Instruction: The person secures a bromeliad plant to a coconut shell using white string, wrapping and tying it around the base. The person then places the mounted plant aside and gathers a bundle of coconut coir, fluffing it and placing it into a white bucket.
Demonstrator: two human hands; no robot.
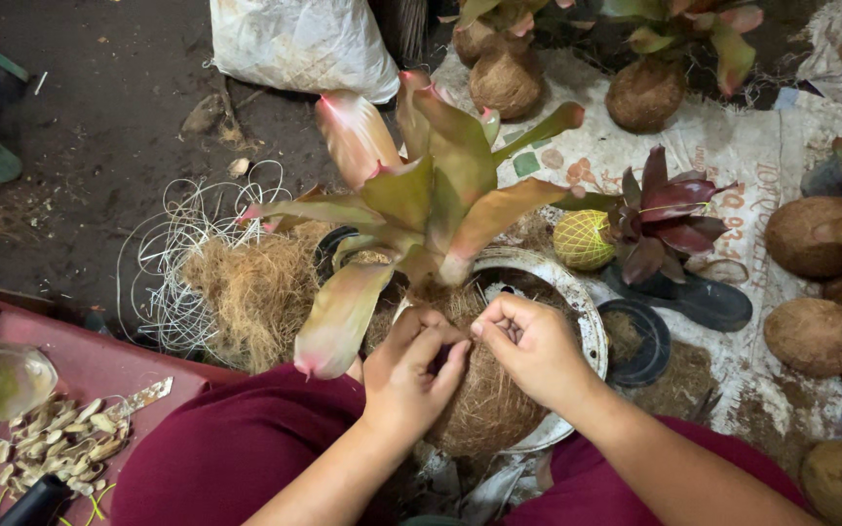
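The person's lap, in dark red cloth (236,453), lies closest, and both forearms rise from it to a coconut-fibre ball (489,404) held between the knees. The left hand (411,375) rests on the ball's upper left side, fingers curled inward toward the other hand; whether its grip is pinched on anything cannot be told. The right hand (528,346) is bunched just beside it, fingertips drawn together at the top of the ball, perhaps on a thin strand, too fine to make out. From the ball grows a bromeliad (421,195) with green-and-pink leaves that spread over the hands and crowd the space above them. The ball sits against a white ring-shaped rim (587,312).

To the left lie a heap of loose fibre (255,287) and a tangle of pale wire loops (172,263), then bare dark floor. At the lower left a red tabletop (80,375) carries small pale pieces (60,443). To the right, a dark red plant (660,214) and many more fibre balls (811,234) crowd a printed sack cloth (733,146).
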